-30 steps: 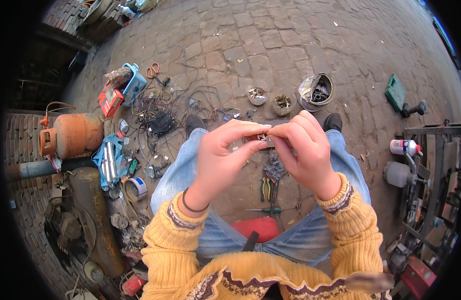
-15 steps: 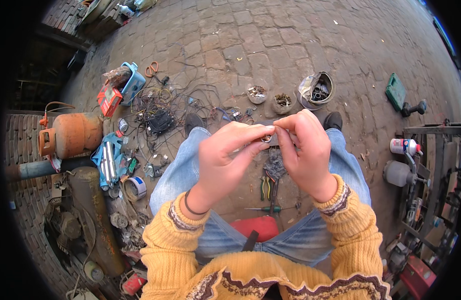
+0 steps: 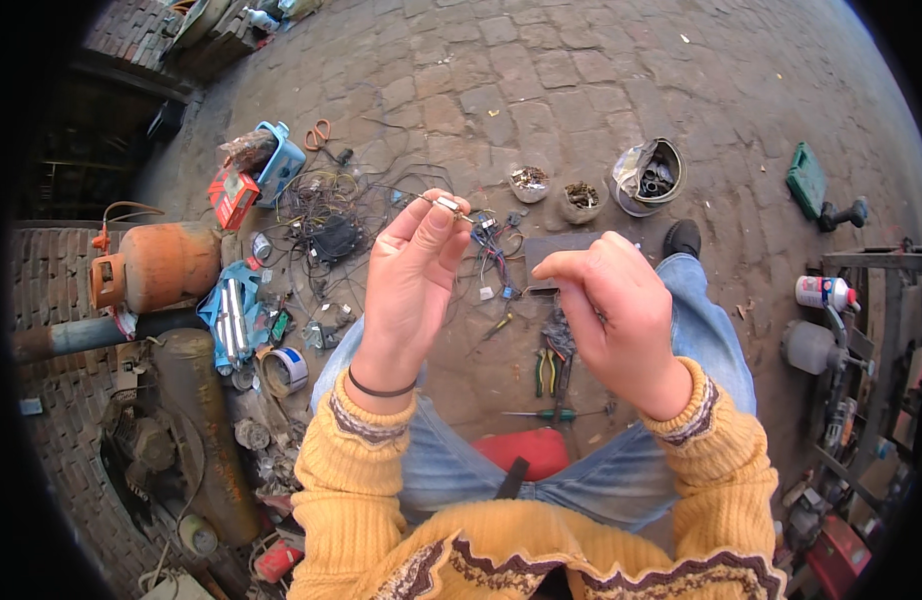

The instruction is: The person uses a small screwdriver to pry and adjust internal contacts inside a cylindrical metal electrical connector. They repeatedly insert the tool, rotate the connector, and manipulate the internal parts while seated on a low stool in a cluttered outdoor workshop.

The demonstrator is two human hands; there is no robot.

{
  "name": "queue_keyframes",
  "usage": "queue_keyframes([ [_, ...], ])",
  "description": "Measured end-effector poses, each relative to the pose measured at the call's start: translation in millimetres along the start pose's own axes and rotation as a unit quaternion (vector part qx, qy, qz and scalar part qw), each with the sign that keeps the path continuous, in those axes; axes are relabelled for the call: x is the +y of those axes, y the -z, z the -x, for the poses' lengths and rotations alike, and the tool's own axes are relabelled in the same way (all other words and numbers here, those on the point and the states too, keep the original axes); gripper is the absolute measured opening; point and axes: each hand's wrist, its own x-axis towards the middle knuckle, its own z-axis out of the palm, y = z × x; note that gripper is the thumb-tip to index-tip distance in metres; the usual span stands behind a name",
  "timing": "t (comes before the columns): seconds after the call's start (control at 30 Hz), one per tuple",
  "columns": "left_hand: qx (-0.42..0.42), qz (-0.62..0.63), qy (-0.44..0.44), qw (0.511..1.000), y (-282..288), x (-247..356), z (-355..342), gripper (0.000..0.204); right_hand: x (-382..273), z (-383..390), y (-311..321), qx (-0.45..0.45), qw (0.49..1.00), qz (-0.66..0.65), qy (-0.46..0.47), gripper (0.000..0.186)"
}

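My left hand (image 3: 417,262) is raised in front of me with its fingertips pinched on a small whitish piece with a metallic look (image 3: 447,204); its exact kind is too small to tell. My right hand (image 3: 613,308) is curled, thumb near forefinger, over the right part of a dark flat plate (image 3: 553,248). Whether something tiny sits in its fingers is hidden. Below the hands, pliers with green and yellow handles (image 3: 546,372) and a green-handled screwdriver (image 3: 553,414) lie on the ground. A bundle of coloured wires with connectors (image 3: 496,245) lies between the hands, farther off.
Two small tubs of metal bits (image 3: 529,180) (image 3: 580,200) and a larger bucket (image 3: 649,178) stand ahead. Tangled cables (image 3: 321,215), a blue basket (image 3: 281,165) and an orange gas cylinder (image 3: 171,265) are left. A metal rack (image 3: 861,330) and green case (image 3: 806,180) are right.
My hands have parted from their shared pinch. The left has risen and moved left with the small piece; the right has drawn back slightly lower and to the right.
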Motion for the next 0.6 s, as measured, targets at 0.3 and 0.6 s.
queue_keyframes([
  [0.3,-0.036,-0.018,0.043,0.998,-9,-2,4,0.027,8,-3,11,0.011,0.931,-0.233,-0.282,0.010],
  [0.6,-0.014,-0.025,0.020,0.999,-4,2,6,0.026,156,53,-38,-0.041,0.862,-0.173,-0.475,0.019],
])
